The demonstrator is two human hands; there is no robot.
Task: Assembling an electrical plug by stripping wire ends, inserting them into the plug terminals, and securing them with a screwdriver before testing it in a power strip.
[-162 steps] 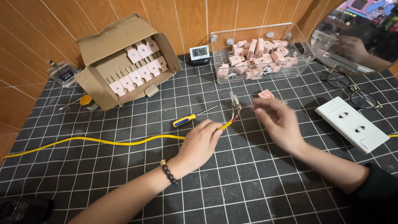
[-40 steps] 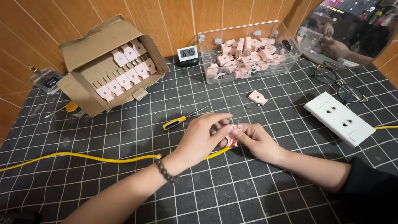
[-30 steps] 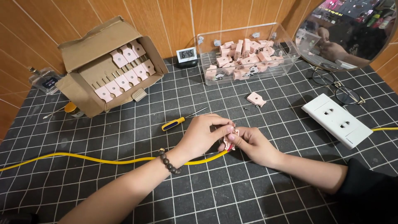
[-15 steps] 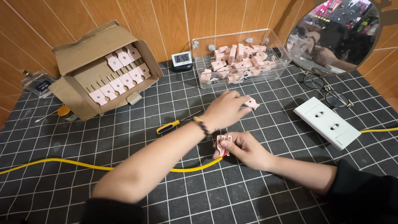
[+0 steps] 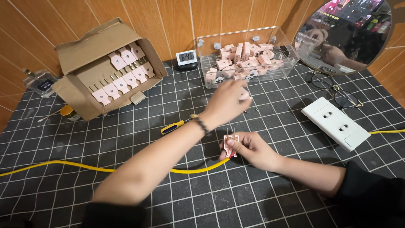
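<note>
The left hand (image 5: 228,103) has left the pink plug part (image 5: 230,145) and reached beyond it, pinching a loose pink piece (image 5: 244,96), while the right hand (image 5: 253,150) keeps the part gripped on the yellow cable (image 5: 126,170).

An open brown cardboard box (image 5: 99,67), laid on its side with flaps spread, is seen at ten o'clock, rows of pink parts shown inside. At twelve o'clock, against the wooden wall, a small white rectangular clock screen (image 5: 186,57) is stood on a dark base.
</note>
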